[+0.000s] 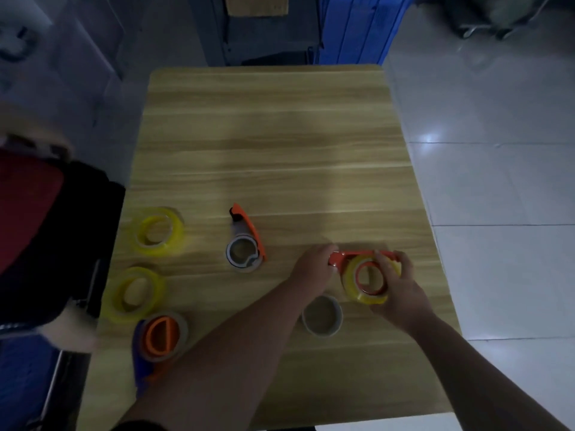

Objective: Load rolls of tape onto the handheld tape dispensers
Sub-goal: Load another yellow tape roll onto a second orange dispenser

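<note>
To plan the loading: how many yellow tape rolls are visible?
3: two loose at the table's left edge, far roll and near roll, and one on the dispenser in both hands. None seems hidden.

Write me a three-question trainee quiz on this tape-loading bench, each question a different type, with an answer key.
1. True or false: the yellow roll sits around the hub of the orange dispenser that both hands are working on.
2. How many loose yellow rolls lie at the table's left side?
A) one
B) two
C) four
3. Fill in: the empty cardboard core stands between the two ____.

Key:
1. True. The left hand holds the dispenser's end and the right hand holds the roll.
2. B: the far roll and the near roll.
3. Forearms.
</note>
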Motion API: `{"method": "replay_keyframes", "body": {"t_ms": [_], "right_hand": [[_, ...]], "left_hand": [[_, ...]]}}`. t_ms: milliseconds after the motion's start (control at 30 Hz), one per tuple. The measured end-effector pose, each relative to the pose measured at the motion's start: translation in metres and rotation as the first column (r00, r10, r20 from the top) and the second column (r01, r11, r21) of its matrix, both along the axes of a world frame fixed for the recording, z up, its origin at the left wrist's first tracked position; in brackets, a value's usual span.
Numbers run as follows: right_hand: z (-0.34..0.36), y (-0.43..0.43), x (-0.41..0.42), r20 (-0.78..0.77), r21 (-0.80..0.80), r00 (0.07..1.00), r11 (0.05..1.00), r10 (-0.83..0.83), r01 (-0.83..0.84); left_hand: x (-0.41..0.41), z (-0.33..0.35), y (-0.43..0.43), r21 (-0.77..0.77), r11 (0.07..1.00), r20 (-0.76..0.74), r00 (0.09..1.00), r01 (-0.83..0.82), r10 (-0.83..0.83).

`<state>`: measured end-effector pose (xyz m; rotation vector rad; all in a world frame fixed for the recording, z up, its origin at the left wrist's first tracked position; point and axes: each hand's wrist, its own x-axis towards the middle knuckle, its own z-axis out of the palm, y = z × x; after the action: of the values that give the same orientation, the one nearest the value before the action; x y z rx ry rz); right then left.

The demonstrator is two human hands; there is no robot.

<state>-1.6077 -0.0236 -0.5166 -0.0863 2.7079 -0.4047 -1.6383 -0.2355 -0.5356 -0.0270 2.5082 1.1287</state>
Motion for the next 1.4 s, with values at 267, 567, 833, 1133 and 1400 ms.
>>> {"method": "replay_keyframes", "body": {"t_ms": [267,567,833,1133,1400], "right_hand": [[-0.008,0.008,-0.001,0.121,-0.023,0.990,0.997,-0.074,0.077],[0.028,-0.118,-0.022,-0.052,-0.061,0.996,0.996,0.068,-0.072],[0.002,-0.269,-0.020,0.020,-0.100,0.957,0.953,0.289,-0.286],[-0.022,-0.246,0.009,-0.006,0.009,0.978,0.978,0.207,-0.207],[-0.012,-0.195,0.013,-0.056,0.041,0.986,0.987,0.157,-0.155]], "left_hand": [[0.023,0.005,-0.027,0.095,0.991,0.027,0.995,-0.095,0.093],[0.143,0.009,-0.167,-0.200,0.901,-0.075,0.923,-0.385,0.378],[0.218,0.020,-0.245,-0.624,0.580,-0.096,0.788,-0.524,0.608],[0.242,0.011,-0.237,-0.372,0.777,0.105,0.808,-0.508,0.579],[0.186,0.010,-0.219,-0.347,0.849,0.044,0.898,-0.398,0.439]]}}
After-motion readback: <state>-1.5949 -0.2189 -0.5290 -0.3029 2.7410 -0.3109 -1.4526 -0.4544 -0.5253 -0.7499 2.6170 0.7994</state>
